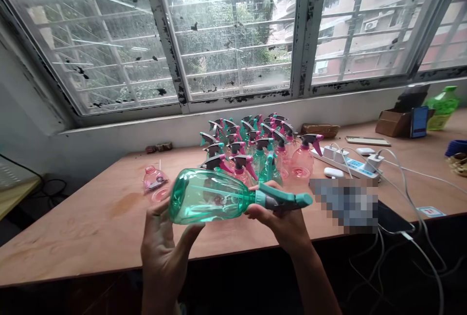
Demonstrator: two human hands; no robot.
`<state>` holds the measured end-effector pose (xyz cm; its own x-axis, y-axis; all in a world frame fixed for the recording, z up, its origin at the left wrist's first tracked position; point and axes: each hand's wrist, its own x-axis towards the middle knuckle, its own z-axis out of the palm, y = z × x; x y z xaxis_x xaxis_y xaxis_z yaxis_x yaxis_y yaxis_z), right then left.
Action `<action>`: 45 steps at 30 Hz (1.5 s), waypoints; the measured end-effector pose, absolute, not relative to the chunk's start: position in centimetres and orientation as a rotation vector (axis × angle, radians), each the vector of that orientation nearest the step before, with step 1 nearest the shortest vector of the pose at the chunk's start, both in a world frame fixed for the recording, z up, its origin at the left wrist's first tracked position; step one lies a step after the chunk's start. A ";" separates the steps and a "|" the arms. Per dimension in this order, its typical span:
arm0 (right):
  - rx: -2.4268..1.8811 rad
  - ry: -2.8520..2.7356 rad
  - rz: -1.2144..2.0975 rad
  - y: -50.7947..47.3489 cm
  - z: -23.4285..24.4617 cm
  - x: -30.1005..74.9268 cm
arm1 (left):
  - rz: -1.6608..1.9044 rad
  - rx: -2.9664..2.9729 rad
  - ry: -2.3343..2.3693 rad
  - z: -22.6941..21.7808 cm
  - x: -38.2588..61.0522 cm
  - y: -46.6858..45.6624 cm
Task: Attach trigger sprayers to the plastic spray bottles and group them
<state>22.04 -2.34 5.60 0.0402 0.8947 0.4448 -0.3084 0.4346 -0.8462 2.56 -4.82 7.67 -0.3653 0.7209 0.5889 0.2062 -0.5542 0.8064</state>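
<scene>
A clear green spray bottle (209, 197) lies sideways in the air between my hands, above the table's front edge. Its base points left, and its grey and teal spray head points right. My left hand (164, 247) cups the base end, with the thumb underneath and the fingers behind. At the neck and spray head, my right hand (282, 222) is closed, its thumb on the near side and its other fingers mostly hidden. A thin tube shows inside the bottle. Just behind it stand several upright pink and green spray bottles (301, 161) in a cluster.
A pink bottle without a spray head (155, 178) is at the left on the wooden table (91, 222). A power strip (350, 164) with chargers and white cables lies right, near a dark phone (394, 217). A cardboard box (392, 122) and green jug (443, 108) stand far right.
</scene>
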 end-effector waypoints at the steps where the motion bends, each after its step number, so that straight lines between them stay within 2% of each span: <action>1: -0.602 -1.150 1.054 -2.2 5.6 22.0 | 2.000 1.555 1.189 7.8 2.7 -4.7; 5: -0.464 -1.075 1.116 -1.6 5.5 21.8 | 1.979 1.871 1.022 7.5 1.9 -4.3; 10: -0.543 -1.163 1.052 -1.8 5.2 22.0 | 1.785 1.793 1.062 7.1 1.2 -4.3; 14: -0.612 -1.211 1.002 -2.1 5.3 22.0 | 1.878 1.681 1.069 7.5 2.1 -4.3; 22: -0.405 -1.127 1.066 -1.6 4.8 21.8 | 1.872 1.828 1.221 6.5 1.5 -3.5; 25: -0.492 -1.188 1.057 -1.8 4.7 22.1 | 1.788 1.787 1.221 6.0 1.2 -3.5; 29: -0.619 -1.236 0.958 -1.8 4.8 22.2 | 1.869 1.706 1.349 6.4 1.8 -3.5; 36: -0.408 -1.138 0.962 -0.8 4.3 22.2 | 1.968 1.946 1.259 6.2 2.0 -2.6; 40: -0.603 -1.275 0.917 -1.4 4.7 23.0 | 1.860 1.820 1.252 5.3 1.1 -2.6; 45: -0.668 -1.286 0.863 -1.4 4.8 23.0 | 2.003 1.751 1.049 6.2 2.3 -2.5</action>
<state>23.04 -1.42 4.75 0.0596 0.8453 0.5310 -0.1716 0.5327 -0.8287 2.25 -2.55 6.17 -0.2255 0.6346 0.7392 0.2456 -0.6972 0.6735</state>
